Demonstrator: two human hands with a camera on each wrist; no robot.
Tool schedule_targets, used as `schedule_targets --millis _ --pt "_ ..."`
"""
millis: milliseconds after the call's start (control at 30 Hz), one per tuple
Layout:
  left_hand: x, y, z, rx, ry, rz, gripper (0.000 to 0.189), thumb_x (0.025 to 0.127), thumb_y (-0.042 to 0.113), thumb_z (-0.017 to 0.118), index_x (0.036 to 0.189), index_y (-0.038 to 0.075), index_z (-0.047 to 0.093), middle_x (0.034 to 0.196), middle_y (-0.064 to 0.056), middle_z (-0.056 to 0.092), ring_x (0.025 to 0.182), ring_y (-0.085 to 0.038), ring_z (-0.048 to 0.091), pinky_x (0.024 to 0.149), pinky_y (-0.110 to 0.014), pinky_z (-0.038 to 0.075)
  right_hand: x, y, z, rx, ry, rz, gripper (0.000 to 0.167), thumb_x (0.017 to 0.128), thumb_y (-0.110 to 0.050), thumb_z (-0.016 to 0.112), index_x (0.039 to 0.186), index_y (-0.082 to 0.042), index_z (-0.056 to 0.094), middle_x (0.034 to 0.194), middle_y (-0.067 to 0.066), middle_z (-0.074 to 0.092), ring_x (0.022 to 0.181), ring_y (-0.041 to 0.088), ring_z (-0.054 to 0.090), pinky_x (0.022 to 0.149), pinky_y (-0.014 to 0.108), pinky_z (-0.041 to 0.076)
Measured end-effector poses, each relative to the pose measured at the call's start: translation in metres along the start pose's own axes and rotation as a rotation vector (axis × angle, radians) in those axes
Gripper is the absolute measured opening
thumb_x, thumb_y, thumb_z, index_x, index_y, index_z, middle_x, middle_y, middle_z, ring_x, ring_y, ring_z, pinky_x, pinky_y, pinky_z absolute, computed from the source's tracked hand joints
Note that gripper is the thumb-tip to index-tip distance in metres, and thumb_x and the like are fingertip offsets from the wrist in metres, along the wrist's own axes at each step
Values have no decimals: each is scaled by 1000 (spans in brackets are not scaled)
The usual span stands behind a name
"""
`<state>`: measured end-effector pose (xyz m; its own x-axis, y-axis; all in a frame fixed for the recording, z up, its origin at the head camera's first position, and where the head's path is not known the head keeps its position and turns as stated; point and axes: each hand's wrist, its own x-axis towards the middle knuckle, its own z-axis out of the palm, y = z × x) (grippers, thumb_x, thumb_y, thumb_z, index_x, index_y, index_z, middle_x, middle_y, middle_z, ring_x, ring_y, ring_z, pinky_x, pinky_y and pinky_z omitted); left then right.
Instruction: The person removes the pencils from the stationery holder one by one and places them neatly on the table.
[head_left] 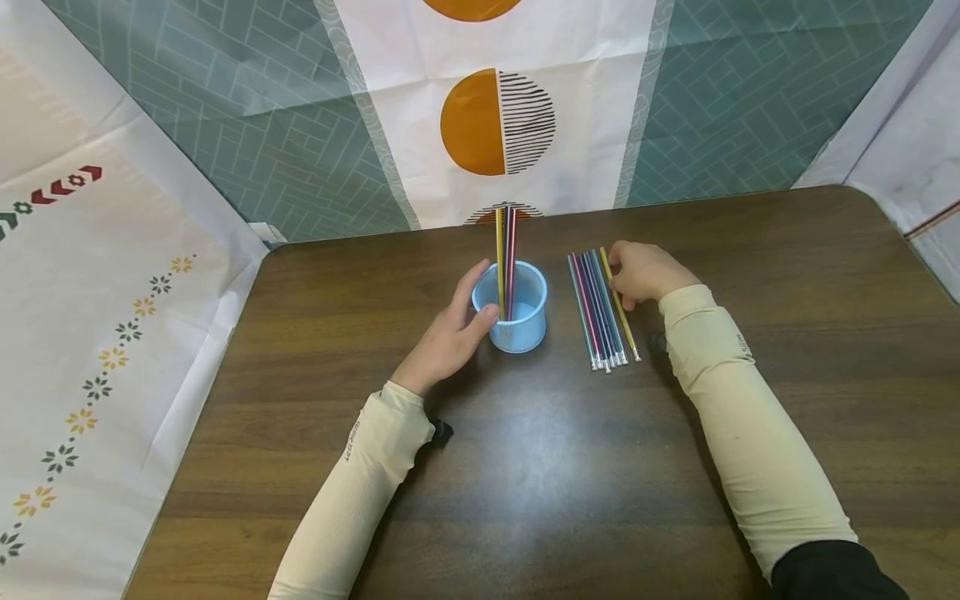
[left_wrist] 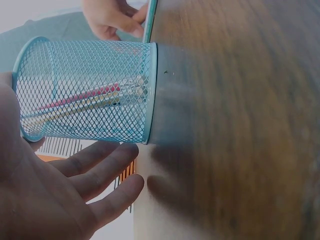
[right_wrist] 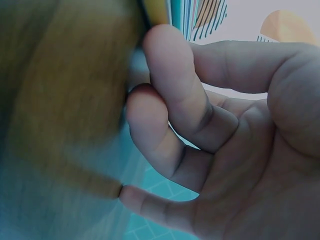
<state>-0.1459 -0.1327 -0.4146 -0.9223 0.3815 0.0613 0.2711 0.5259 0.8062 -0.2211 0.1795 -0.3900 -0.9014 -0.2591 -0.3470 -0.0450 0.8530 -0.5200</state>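
A light-blue mesh pencil cup (head_left: 529, 333) stands upright on the table, with a few pencils (head_left: 507, 258), one of them yellow, leaning inside it. My left hand (head_left: 450, 337) holds the cup near its rim, thumb on the near side and forefinger on the far side; its other fingers (left_wrist: 117, 200) spread out below the cup in the left wrist view. To the right lies a row of pencils (head_left: 592, 308), side by side, metal ends toward me. Fingers of my right hand (head_left: 647, 271) bend at the upper part of a yellow pencil (head_left: 621, 312), which angles slightly away from the row.
The brown wooden table (head_left: 540, 483) ends at a far edge against a patterned teal and white cloth (head_left: 285, 125). Another white cloth (head_left: 112, 292) with floral prints hangs at the left. Pale sleeves cover both forearms.
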Motion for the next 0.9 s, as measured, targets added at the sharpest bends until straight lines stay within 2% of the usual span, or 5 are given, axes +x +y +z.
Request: schedule_targets --millis 167,667,900 --pt "0 0 0 5 -3 -4 69 102 61 44 160 42 13 156 -8 38 136 -30 44 107 -55 36 1 -3 1 -3 11 -8 37 97 -5 53 131 7 46 67 12 63 61 26 61 82 49 45" --pt "0 1 -1 6 0 3 71 102 61 45 161 36 14 157 -9 37 137 -31 43 108 -57 35 1 -4 2 14 12 -22 38 96 -5 53 132 7 46 67 13 63 63 27 61 83 51 45" --pt "0 1 0 14 -1 -2 70 102 62 45 160 41 13 157 -9 37 136 -31 44 107 -56 36 -1 0 -2 38 -3 -8 40 99 -10 53 134 6 45 70 13 65 69 28 63 84 51 46"
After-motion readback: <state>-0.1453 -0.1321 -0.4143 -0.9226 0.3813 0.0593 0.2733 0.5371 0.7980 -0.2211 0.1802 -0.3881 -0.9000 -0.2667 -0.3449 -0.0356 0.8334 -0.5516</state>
